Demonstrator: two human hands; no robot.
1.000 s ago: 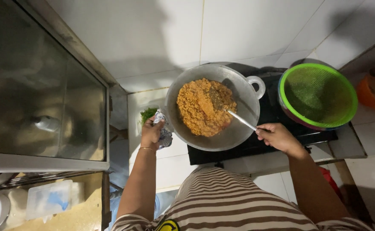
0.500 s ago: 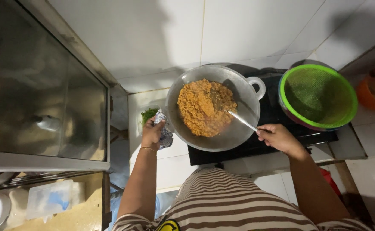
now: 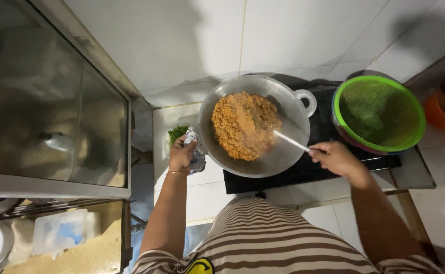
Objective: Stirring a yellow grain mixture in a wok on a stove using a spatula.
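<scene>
A grey metal wok (image 3: 283, 109) stands on a black stove (image 3: 334, 162) and holds an orange crumbly food (image 3: 245, 124). My left hand (image 3: 182, 155) grips the wok's left rim through a patterned cloth (image 3: 196, 152). My right hand (image 3: 336, 157) is closed on the handle of a metal spatula (image 3: 291, 141), whose far end lies in the food at the wok's right side.
A green mesh cover (image 3: 380, 111) sits over a bowl to the right of the wok. Chopped green herbs (image 3: 177, 133) lie in a small dish behind my left hand. A glass-fronted cabinet (image 3: 55, 116) fills the left. An orange container (image 3: 443, 109) stands at far right.
The spatula tip has shifted slightly within the food on the wok's right side. My left hand stays on the wok's rim.
</scene>
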